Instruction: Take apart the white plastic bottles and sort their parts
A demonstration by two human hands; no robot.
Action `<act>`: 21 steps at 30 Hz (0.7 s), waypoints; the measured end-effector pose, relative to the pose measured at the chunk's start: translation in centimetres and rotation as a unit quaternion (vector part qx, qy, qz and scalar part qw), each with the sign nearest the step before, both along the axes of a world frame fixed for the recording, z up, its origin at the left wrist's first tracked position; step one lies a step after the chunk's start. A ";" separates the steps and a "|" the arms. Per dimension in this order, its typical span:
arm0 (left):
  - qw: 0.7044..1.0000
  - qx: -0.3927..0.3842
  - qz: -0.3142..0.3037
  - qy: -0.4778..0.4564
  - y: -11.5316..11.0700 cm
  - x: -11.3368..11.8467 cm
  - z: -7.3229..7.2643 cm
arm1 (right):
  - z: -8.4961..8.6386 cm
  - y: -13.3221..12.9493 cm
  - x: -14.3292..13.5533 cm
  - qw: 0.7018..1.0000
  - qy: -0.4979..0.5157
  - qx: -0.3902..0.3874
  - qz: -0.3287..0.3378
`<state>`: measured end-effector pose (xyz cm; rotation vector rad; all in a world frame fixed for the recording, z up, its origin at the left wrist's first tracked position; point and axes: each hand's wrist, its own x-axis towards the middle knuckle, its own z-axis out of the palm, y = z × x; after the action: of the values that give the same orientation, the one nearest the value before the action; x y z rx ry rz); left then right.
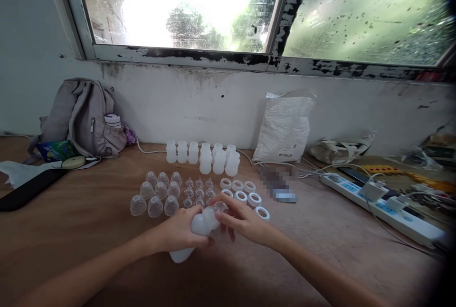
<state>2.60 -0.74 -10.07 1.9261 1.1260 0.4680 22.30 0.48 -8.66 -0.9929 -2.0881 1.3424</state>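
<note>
One bottle (201,225), clasped in the left hand (187,228), bears a clear cover (219,206) gripped by the half-closed right hand (245,220); loose bottles (205,158), domes (155,207) and rings (255,205) remain separate.

Left window pane (199,7) is badly blown out — near surface (228,285) goes dim, right corners (445,283) blurry black, one patch (280,181) pixelated.

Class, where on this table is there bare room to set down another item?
Bare tabletop lies between the black object and the clear caps at left, and between the right arm and power strip. The middle is crowded: caps, clear teats, white rings and bottles sit in close rows.
</note>
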 end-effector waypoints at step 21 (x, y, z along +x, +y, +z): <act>0.988 -0.022 -0.008 -0.153 0.8 -1.6 3.7 | 1.7 1.3 0.9 0.969 0.205 -0.071 -0.115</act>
<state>1.00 0.09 -6.40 1.7516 0.9115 0.6982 23.16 1.79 -6.99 -0.8916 -1.5412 1.4473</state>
